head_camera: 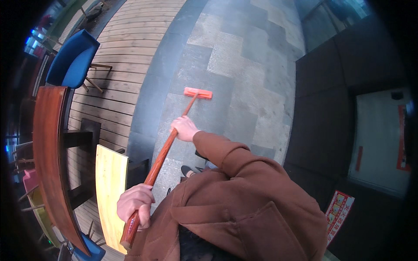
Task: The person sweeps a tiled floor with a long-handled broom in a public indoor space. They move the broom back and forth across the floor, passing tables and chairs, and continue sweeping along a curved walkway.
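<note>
A broom with a reddish wood-grain handle [160, 160] slants away from me, down to the paving. Its narrow coral-pink head [204, 94] rests on the grey stone tiles, too small to show the bristles clearly. My right hand [184, 128] wraps the handle partway down, the brown sleeve reaching out in front of my body. Close to the handle's butt end, my left hand [135, 205] grips it beside the yellow bench. A dark shoe [187, 171] of mine shows below the right forearm.
To the left, a dark wooden table [49, 140], a pale yellow wooden bench [111, 192] and a blue chair [73, 62] stand on or beside plank decking [130, 58]. Dark wall panels [321, 114] bound the paving [248, 71] at right, bearing a red-and-white printed sign [340, 213].
</note>
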Demonstrator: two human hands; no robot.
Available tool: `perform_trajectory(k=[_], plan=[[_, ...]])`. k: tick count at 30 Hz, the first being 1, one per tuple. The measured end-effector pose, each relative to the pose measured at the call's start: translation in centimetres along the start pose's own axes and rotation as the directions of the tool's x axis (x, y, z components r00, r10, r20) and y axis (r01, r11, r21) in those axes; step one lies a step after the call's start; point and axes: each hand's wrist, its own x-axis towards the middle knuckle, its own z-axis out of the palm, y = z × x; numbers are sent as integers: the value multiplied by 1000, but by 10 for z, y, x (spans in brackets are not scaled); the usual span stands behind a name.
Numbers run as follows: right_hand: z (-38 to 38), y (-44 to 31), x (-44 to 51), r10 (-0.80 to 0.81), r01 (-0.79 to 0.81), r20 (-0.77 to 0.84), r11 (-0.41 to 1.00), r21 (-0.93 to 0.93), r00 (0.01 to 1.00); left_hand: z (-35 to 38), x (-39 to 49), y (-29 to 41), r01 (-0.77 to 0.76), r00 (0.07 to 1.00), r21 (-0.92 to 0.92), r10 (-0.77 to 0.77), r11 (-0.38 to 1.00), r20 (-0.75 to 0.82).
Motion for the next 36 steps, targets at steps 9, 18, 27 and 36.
perform_trajectory(k=[9,18,27,36], plan=[[-40,25,-79,361,-341,110,925,-167,926,4,18,-1,302,953,-80,-299,950,43],[-42,27,-50,244,-246,45,969,30,969,-53,51,9,71,996,-329,-85,942,-28],[-125,177,-247,785,-814,-220,546,-196,579,136,129,-109,584,714,-246,-345,774,610],[-155,165,-249,755,-798,-354,602,41,552,184,178,-87,482,657,-249,-159,840,737]])
